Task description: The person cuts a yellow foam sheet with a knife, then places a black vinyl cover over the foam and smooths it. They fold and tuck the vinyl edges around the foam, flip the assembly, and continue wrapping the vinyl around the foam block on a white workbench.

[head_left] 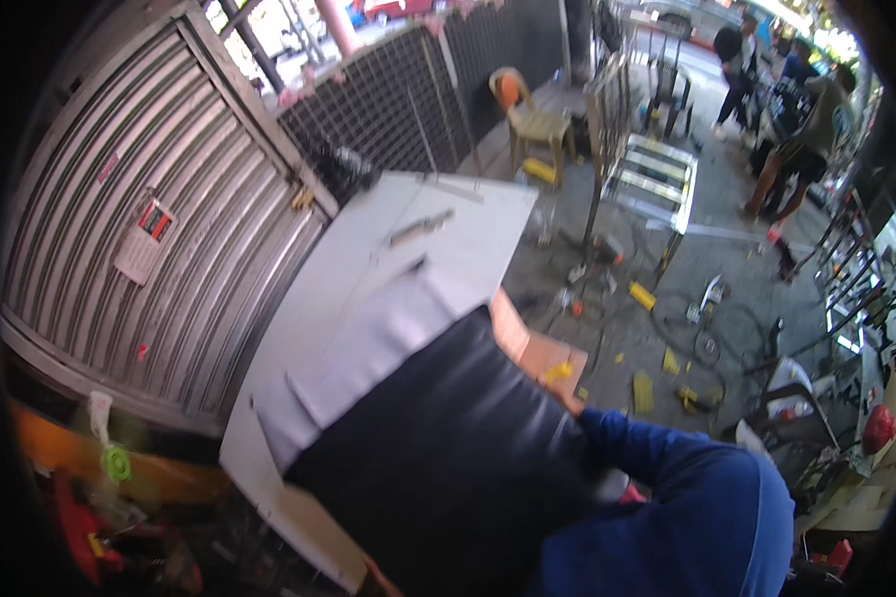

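Note:
A sheet of black upholstery material (418, 438), smooth and slightly wrinkled, stretches before me over a pale board, its grey underside (363, 353) turned up along the far left side. Beneath lies a large white tabletop (458, 214). My right hand (567, 398), at the end of a blue sleeve, is at the material's right edge, beside a small yellow object (558, 371) and a brown piece of board (553, 353). Its fingers are mostly hidden. Of my left hand (378, 577) only a sliver shows at the bottom, by the board's near edge; its fingers cannot be made out.
A metal roller shutter (159, 219) stands close on the left. A thin tool (421, 227) lies on the tabletop. Beyond are a plastic chair (533, 114), a metal frame (652, 179), cables and yellow scraps (642, 296) on the floor. Several people stand far right.

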The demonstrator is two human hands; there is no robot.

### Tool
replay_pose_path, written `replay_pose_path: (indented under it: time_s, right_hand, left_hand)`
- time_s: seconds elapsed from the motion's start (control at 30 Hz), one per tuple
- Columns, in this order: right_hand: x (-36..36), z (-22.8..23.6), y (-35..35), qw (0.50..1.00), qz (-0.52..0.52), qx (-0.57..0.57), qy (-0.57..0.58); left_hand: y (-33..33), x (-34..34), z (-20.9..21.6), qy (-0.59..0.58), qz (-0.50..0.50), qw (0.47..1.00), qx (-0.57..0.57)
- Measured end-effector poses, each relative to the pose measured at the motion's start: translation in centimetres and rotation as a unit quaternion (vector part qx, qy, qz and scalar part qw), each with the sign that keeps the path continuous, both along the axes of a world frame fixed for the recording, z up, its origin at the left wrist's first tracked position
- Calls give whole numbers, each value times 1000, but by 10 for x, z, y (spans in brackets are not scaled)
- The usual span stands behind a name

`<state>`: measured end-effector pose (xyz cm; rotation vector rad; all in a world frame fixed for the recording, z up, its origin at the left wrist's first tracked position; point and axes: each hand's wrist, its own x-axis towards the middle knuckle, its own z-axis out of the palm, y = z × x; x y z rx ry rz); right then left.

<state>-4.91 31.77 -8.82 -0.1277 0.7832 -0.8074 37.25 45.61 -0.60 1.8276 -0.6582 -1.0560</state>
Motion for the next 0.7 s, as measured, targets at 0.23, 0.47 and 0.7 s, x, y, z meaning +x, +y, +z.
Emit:
replay_pose_path:
  time_s: [0.23, 0.47, 0.7]
  right_hand:
    - [108, 20, 89, 960, -247, -50, -122]
    - [38, -45, 137, 965, -123, 53, 226]
    - [-91, -40, 94, 901, -247, -16, 355]
  left_hand:
    - [-163, 146, 231, -199, -146, 964, -100]
    - [-308, 33, 257, -393, -382, 779, -306]
    - [-278, -74, 28, -618, -341, 708, 25]
